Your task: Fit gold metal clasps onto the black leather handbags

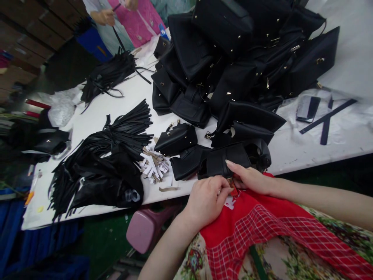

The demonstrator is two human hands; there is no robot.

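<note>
A small black handbag (pixel 230 158) lies on its side at the table's near edge, close to my body. My right hand (pixel 253 179) grips its near edge, the thumb on top and the other fingers mostly hidden underneath. With fingers pinched together, my left hand (pixel 205 200) is at the same edge, beside a small gold metal fitting. What those fingertips hold is too small to tell. Another black bag (pixel 186 162) lies flat just left of the handbag, and a small black bag with gold fittings (pixel 176 139) sits behind that one.
Black handbags (pixel 201 50) are piled at the back of the white table (pixel 352 50). Bundles of black straps (pixel 122 128) and paper scraps (pixel 154 165) lie to the left. A pink stool (pixel 142 230) stands below. Across the table, a person's hand (pixel 103 17) holds a strap.
</note>
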